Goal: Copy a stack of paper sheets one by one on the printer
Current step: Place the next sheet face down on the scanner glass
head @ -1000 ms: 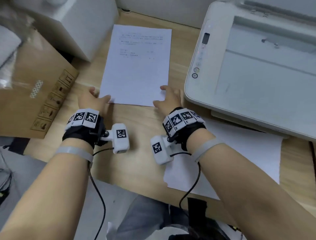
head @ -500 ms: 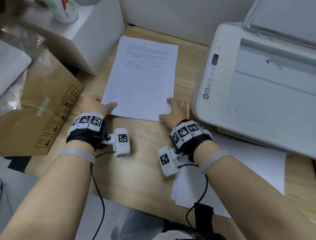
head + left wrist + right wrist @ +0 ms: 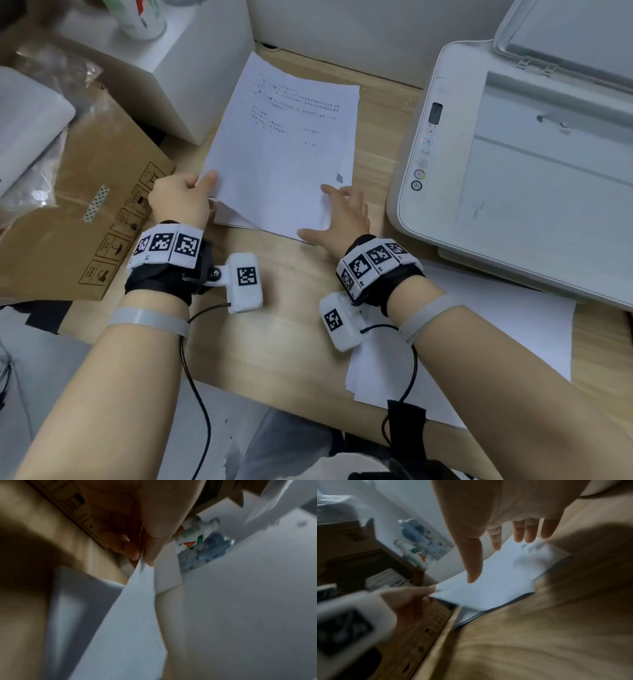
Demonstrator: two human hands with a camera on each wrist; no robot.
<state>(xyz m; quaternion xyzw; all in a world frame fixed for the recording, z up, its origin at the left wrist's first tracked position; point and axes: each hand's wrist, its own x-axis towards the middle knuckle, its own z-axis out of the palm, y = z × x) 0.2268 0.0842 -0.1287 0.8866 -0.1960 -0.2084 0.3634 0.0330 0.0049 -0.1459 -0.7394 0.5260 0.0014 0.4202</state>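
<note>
Wooden desk (image 3: 291, 308) carries the paper stack (image 3: 284, 147) in the head view; the left hand (image 3: 180, 200) pinches the top sheet's near corner, lifted off the stack. The right hand (image 3: 337, 214) rests flat, fingers spread, on the opposite corner; the printer (image 3: 513, 171), lid raised, lies beyond its right. Left wrist view: thumb and fingertips (image 3: 132, 553) pinch the sheet edge. Right wrist view: straight fingers (image 3: 529, 532) over the stack (image 3: 496, 577), cardboard box (image 3: 419, 635) to the left.

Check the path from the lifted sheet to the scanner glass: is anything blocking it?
Nothing visible blocks it. The left hand pinches the top sheet at its near-left corner, the right hand lies spread on it, and the printer lid is raised, leaving the glass bare.
</note>
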